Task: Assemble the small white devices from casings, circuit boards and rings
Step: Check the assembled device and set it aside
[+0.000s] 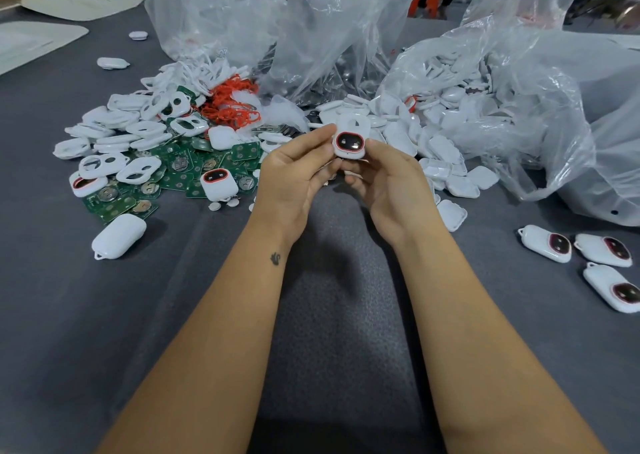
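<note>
At the frame's centre, the left hand [294, 173] and right hand [388, 183] together pinch 1 white device [349, 141], red ring facing up, seemingly to press its casing halves closed.

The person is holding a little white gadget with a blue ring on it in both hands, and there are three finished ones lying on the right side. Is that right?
Not quite. The ring on the little white gadget is red, not blue, as the head view shows. The rest holds: the left hand and right hand both hold it, and three finished ones lie on the right side.
</note>
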Demonstrator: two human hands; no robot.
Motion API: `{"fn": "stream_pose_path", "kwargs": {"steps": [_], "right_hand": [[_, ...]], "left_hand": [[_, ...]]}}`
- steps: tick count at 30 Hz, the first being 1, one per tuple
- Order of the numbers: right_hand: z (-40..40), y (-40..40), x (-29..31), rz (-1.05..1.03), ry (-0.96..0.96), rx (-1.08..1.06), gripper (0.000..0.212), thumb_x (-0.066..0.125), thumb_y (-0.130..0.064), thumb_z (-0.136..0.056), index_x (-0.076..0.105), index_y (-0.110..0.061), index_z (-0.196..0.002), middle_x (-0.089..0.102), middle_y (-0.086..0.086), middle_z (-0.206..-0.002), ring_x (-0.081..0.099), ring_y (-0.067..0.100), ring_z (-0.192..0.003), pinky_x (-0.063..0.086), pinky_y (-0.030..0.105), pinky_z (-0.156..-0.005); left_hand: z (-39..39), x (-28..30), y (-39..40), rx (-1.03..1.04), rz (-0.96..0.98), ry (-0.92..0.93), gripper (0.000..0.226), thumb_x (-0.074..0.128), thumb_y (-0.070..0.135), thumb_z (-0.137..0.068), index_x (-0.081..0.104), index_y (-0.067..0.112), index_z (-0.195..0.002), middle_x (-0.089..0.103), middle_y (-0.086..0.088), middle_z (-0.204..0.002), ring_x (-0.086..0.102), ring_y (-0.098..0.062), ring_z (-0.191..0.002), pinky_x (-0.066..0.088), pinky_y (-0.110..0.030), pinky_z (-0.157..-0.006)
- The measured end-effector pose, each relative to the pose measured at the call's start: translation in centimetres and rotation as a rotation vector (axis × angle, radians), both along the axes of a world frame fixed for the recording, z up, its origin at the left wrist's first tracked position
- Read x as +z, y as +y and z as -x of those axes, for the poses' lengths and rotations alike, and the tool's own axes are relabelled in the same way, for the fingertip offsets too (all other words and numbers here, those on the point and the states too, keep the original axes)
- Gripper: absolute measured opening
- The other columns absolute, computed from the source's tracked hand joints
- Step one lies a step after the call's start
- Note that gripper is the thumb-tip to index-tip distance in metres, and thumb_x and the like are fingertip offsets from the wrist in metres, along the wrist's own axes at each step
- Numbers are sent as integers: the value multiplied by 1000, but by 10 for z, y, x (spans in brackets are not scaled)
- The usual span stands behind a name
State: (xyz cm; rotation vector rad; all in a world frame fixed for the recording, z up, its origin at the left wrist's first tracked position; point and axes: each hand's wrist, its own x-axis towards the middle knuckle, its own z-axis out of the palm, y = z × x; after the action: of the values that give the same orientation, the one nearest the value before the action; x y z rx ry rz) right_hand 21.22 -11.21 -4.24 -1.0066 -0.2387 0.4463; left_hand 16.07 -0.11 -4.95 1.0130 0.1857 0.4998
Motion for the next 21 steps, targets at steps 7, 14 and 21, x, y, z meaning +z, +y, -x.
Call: {"fn": "stream_pose_path", "kwargs": {"steps": [7, 14, 21], "right_hand": [[2, 4, -10, 587, -577, -347, 18, 60, -15, -91, 70, -21, -78, 68, -5, -79, 62, 7, -75, 48, 23, -71], [11, 12, -11, 672, -753, -290, 27, 61, -3, -84, 74, -20, -100, 50, -5, -94, 49, -7, -83, 38, 7, -72], [18, 23, 1, 491, -620, -213, 44, 50, 7, -79, 71, -27, -96, 61, -4, -101, 55, -6, -80, 43, 8, -74]], "left_hand": [[-1, -5, -6, 146, -365, 120, 20, 57, 4, -93, 74, 15, -91, 73, -1, -80, 67, -12, -80, 55, -23, -78], [-2, -2, -5, 113, -166, 129, 15, 58, 5, -93, 68, 5, -81, 67, -15, -83, 65, -22, -81, 54, -29, -82], [-4, 0, 7, 279, -10, 100, 15, 57, -1, -94, 67, 3, -85, 68, -5, -80, 67, -13, -79, 54, -19, -75]]}}
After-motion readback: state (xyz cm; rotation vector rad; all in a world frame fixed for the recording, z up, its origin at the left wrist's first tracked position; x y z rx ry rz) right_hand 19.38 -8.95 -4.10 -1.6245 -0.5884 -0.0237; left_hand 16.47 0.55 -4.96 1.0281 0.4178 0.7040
